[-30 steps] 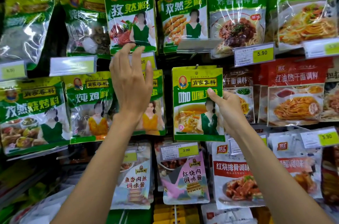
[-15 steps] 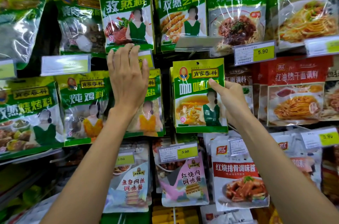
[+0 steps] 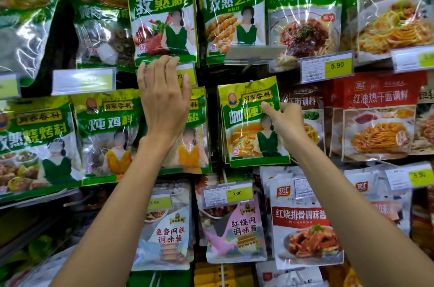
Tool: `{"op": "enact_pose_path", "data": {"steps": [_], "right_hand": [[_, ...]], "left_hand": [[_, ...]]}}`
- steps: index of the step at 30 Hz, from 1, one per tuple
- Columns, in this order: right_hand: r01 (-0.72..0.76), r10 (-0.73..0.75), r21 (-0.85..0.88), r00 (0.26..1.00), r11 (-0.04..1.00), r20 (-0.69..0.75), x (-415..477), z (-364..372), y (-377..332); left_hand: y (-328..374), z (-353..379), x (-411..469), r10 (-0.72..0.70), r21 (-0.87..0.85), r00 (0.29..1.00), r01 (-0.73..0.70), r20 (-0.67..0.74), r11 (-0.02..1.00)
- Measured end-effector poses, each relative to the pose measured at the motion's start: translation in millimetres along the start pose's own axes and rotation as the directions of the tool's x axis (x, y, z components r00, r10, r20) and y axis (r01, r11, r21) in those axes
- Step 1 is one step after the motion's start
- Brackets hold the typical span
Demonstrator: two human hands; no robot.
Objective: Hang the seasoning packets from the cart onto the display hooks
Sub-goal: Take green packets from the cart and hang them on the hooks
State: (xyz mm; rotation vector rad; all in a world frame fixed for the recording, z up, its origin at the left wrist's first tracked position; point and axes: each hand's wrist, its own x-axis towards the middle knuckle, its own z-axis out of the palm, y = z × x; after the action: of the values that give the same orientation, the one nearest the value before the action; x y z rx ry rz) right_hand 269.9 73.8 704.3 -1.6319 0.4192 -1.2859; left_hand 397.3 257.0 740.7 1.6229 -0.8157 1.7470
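The curry packet (image 3: 252, 122), green and yellow with a bowl of yellow stew printed on it, hung tilted in the middle row of the display, in front of more packets of the same kind. Its top edge met the tip of a wire hook (image 3: 249, 84); whether the hook passed through the hole could not be told. The right hand (image 3: 285, 122) held the packet at its right edge, its grip clamped on it with the thumb across the front and the fingers curled behind.

The left hand (image 3: 164, 98) was raised flat against the display to the left, its grip apart and holding nothing. Its straight fingers covered part of a yellow price tag (image 3: 186, 75), and the fingertips touched the bottom edge of the cumin packet (image 3: 162, 16) above. The palm hid part of an orange-printed packet (image 3: 195, 141) in the middle row.

A clear tag holder (image 3: 253, 53) stuck out just above the curry packet, below a sesame packet (image 3: 232, 16). To the right hung a red noodle packet (image 3: 378, 117) under a 5.90 tag (image 3: 326, 67). Below sat a 3.00 tag (image 3: 227, 194), a pink packet (image 3: 237, 228) and a rib sauce packet (image 3: 305, 223). A stew packet (image 3: 108, 136) hung just left of the left forearm.
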Motion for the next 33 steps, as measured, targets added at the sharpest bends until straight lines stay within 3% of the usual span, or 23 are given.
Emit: {"op": "enact_pose_path", "data": {"steps": [9, 13, 16, 18, 21, 24, 27, 29, 33], "right_hand": [[0.137, -0.159, -0.250, 0.985, 0.959, -0.070, 0.0, -2.5, 5.6], [0.156, -0.192, -0.262, 0.975, 0.952, -0.114, -18.2, -22.7, 10.2], [0.156, -0.199, -0.280, 0.971, 0.947, -0.132, -39.4, -55.0, 17.6], [0.137, -0.174, -0.268, 0.977, 0.954, -0.121, -59.0, -81.1, 27.1], [0.091, -0.127, -0.280, 0.985, 0.956, -0.113, -102.0, -123.1, 50.5], [-0.030, -0.020, -0.353, 0.991, 0.935, -0.136, -156.0, -169.4, 81.9], [-0.195, 0.118, -0.385, 0.970, 0.902, -0.214, -213.3, -220.1, 118.3], [-0.311, 0.194, -0.394, 0.931, 0.865, -0.308, -252.9, -252.5, 142.2], [-0.573, 0.344, -0.402, 0.787, 0.714, -0.511, -336.9, -305.3, 188.8]], "left_hand": [[2.6, -4.8, 0.6, -0.004, -0.023, 1.000, 0.004, 0.023, 1.000], [14.2, -13.9, -3.8, 0.008, -0.071, 0.995, -0.015, -0.103, 0.997], [35.1, -22.0, -24.2, 0.008, -0.210, 0.990, -0.038, -0.142, 0.977], [60.4, -26.0, -50.7, 0.012, -0.358, 0.998, -0.034, -0.064, 0.933], [115.1, -32.7, -105.7, 0.011, -0.571, 0.979, 0.110, 0.204, 0.813], [175.8, -41.3, -169.9, 0.068, -0.676, 0.855, 0.355, 0.514, 0.646], [234.7, -54.5, -235.7, 0.183, -0.668, 0.678, 0.573, 0.712, 0.475], [271.4, -65.3, -275.3, 0.272, -0.613, 0.551, 0.679, 0.789, 0.404], [337.4, -85.1, -351.6, 0.463, -0.517, 0.334, 0.779, 0.821, 0.354]]}}
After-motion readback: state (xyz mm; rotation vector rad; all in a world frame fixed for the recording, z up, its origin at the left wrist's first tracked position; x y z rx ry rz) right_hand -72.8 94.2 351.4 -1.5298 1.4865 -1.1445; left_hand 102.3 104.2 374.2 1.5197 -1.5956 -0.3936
